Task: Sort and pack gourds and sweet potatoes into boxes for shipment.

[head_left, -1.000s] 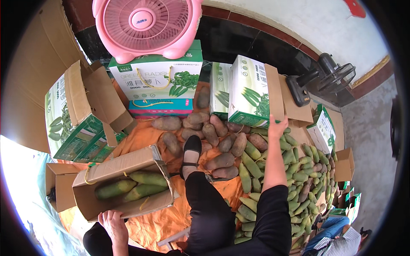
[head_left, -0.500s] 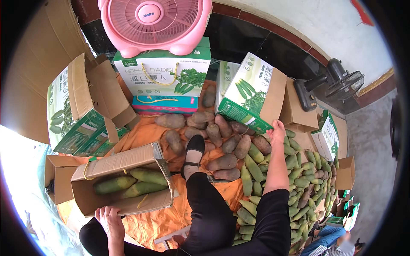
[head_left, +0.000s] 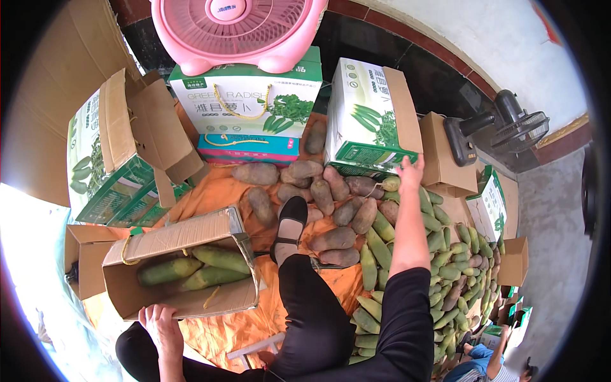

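An open cardboard box (head_left: pixel 184 243) lies in front of me with several long green radishes (head_left: pixel 170 270) inside. The fingers of my left hand (head_left: pixel 160 330) are hooked over its near edge. My right hand (head_left: pixel 410 173) reaches out to the lower right corner of a green and white carton (head_left: pixel 366 118) with a brown flap; its fingers are spread, at or touching the corner. Below that hand begins a large heap of green radishes (head_left: pixel 449 274). Soil-covered, brownish radishes (head_left: pixel 334 239) lie on the orange sheet (head_left: pixel 219 349) around my foot.
A pink fan (head_left: pixel 235 32) stands on a green and white carton (head_left: pixel 245 105) at the back. Another open carton (head_left: pixel 114 165) is at left. A black fan (head_left: pixel 461 140) stands by brown boxes at right. Another person (head_left: pixel 490 363) is at lower right.
The far carton has turned more upright and shifted back, uncovering some radishes at its base. My right hand has risen slightly and its fingers have spread. My left hand keeps its hold.
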A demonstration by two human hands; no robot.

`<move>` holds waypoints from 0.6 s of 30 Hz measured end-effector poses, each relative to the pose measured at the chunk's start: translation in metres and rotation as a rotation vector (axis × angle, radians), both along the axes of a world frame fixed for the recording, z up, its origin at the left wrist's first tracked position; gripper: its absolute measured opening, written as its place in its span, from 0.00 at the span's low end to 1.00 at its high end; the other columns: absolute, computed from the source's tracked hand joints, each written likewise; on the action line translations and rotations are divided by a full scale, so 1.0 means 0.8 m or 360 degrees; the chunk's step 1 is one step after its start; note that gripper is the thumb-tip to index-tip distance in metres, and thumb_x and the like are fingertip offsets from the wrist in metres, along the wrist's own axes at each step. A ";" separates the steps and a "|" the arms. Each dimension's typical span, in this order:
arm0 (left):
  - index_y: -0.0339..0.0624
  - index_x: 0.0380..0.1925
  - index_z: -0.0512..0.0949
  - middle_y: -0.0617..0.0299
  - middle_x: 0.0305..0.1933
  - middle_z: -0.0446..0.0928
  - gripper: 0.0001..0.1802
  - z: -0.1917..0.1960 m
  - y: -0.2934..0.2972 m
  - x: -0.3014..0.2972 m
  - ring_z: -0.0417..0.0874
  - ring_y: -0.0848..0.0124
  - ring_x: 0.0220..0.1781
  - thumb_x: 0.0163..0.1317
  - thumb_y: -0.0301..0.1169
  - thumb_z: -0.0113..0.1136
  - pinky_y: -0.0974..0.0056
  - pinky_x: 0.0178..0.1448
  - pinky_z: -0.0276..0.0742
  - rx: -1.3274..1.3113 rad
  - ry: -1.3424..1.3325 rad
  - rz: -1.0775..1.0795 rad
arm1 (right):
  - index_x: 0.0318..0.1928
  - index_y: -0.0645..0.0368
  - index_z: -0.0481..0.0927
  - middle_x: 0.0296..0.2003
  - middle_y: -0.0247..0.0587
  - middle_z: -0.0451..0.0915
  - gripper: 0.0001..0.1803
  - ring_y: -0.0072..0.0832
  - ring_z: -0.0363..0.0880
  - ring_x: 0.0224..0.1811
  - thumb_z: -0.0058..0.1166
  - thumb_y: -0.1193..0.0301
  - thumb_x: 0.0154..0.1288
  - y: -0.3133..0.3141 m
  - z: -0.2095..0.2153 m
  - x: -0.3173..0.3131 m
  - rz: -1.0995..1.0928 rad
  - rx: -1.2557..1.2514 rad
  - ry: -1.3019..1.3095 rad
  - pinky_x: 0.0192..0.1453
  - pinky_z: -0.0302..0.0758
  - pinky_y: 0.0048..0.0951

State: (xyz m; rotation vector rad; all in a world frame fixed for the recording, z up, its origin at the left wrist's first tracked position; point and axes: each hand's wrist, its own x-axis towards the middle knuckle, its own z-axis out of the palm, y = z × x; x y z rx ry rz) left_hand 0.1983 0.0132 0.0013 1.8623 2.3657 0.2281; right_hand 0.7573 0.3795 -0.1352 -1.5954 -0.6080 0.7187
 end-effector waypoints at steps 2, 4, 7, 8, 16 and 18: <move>0.40 0.28 0.78 0.56 0.34 0.75 0.11 -0.001 -0.001 0.000 0.74 0.55 0.47 0.43 0.18 0.51 0.47 0.68 0.57 -0.0001 -0.0008 -0.0004 | 0.70 0.51 0.56 0.66 0.44 0.61 0.36 0.28 0.78 0.45 0.58 0.72 0.65 -0.011 -0.014 -0.027 -0.0001 -0.0080 -0.0058 0.39 0.79 0.31; 0.40 0.28 0.77 0.56 0.34 0.75 0.11 -0.002 -0.004 -0.003 0.74 0.56 0.47 0.43 0.17 0.51 0.47 0.68 0.57 0.0007 0.0004 -0.0016 | 0.65 0.53 0.62 0.58 0.39 0.69 0.30 0.26 0.78 0.44 0.59 0.71 0.65 -0.025 -0.033 -0.061 0.0054 -0.0124 0.0035 0.37 0.78 0.28; 0.40 0.28 0.77 0.57 0.34 0.75 0.11 -0.002 -0.006 -0.004 0.74 0.56 0.47 0.43 0.18 0.52 0.47 0.68 0.57 -0.0006 0.0007 -0.0014 | 0.55 0.53 0.71 0.46 0.34 0.77 0.20 0.25 0.78 0.42 0.60 0.68 0.65 -0.035 -0.042 -0.105 0.0326 -0.0245 0.0157 0.36 0.76 0.27; 0.40 0.28 0.77 0.57 0.34 0.75 0.11 -0.002 -0.006 -0.003 0.74 0.56 0.47 0.43 0.18 0.52 0.47 0.68 0.57 -0.0009 0.0000 -0.0020 | 0.53 0.53 0.74 0.45 0.37 0.77 0.18 0.24 0.76 0.40 0.60 0.65 0.65 -0.035 -0.044 -0.111 0.0431 -0.0237 0.0166 0.36 0.75 0.26; 0.40 0.29 0.77 0.56 0.35 0.76 0.12 -0.005 -0.006 -0.005 0.74 0.55 0.48 0.43 0.17 0.51 0.48 0.67 0.59 -0.0036 0.0011 -0.0058 | 0.72 0.45 0.55 0.60 0.40 0.72 0.41 0.35 0.72 0.57 0.61 0.59 0.64 -0.024 -0.026 -0.138 0.0769 -0.0420 -0.0234 0.53 0.73 0.41; 0.41 0.30 0.77 0.57 0.35 0.76 0.11 -0.005 -0.009 -0.008 0.75 0.57 0.48 0.45 0.17 0.51 0.48 0.67 0.59 -0.0035 0.0012 -0.0055 | 0.65 0.51 0.69 0.50 0.35 0.79 0.29 0.29 0.75 0.51 0.60 0.63 0.64 -0.048 -0.029 -0.139 0.0679 -0.0490 -0.0290 0.49 0.74 0.34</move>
